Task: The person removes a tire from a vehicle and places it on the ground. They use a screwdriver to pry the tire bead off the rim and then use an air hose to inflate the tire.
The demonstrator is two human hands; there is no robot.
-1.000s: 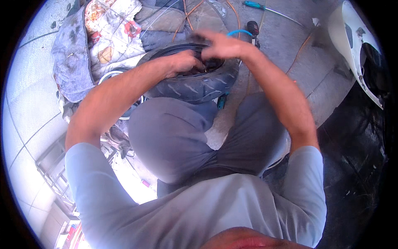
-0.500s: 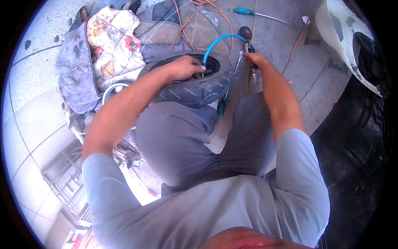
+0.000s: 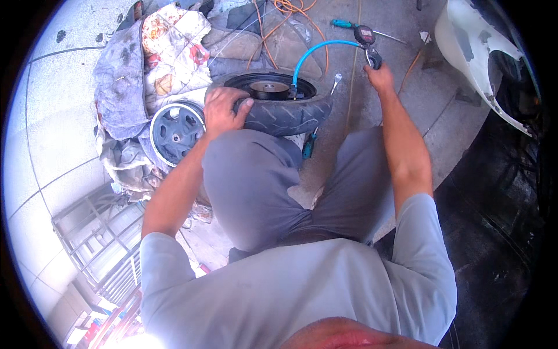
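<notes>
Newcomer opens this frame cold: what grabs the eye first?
Probably the bright blue curved hose at upper centre, arching from the black-rimmed wheel with a grooved black tire to a dark round-headed gauge with a handle, gripped by the right hand. Next, the left hand resting on the tire's left side, and beside it a grey spoked wheel with a white rim.
</notes>
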